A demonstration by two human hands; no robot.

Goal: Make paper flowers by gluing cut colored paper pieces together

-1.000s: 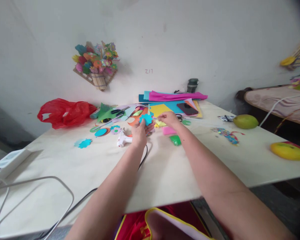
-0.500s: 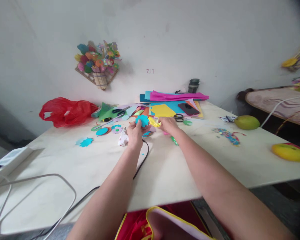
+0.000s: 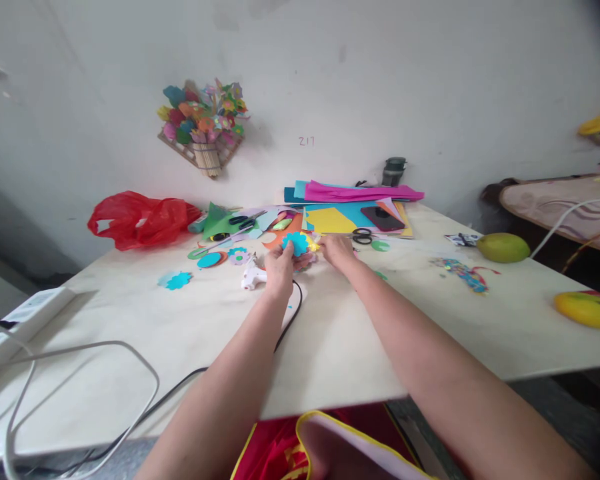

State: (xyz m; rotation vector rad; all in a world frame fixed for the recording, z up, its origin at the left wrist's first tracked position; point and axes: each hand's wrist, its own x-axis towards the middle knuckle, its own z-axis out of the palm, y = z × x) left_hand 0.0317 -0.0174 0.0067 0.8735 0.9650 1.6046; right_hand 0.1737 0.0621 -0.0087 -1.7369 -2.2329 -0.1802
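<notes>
My left hand (image 3: 280, 268) pinches a blue scalloped paper piece (image 3: 295, 244) between thumb and fingers, above the middle of the table. Just to its right, my right hand (image 3: 336, 251) has its fingers closed at a small yellow piece (image 3: 313, 244), close to the blue paper's edge. Whether the yellow and blue pieces touch is too small to tell. A white glue gun (image 3: 253, 275) lies left of my left hand, with a black cord running nearby. Pinkish paper (image 3: 304, 261) shows partly below the blue piece.
Scissors (image 3: 362, 235), a phone (image 3: 383, 218) and coloured sheets (image 3: 330, 220) lie behind my hands. At the left are a red plastic bag (image 3: 143, 220), a blue flower cutout (image 3: 179, 281) and a white power strip (image 3: 25, 320). Mangoes (image 3: 503, 247) lie at the right.
My right hand has shifted slightly nearer my left, bringing the yellow piece closer to the blue paper. The whole view has shifted a little, so objects appear further right.
</notes>
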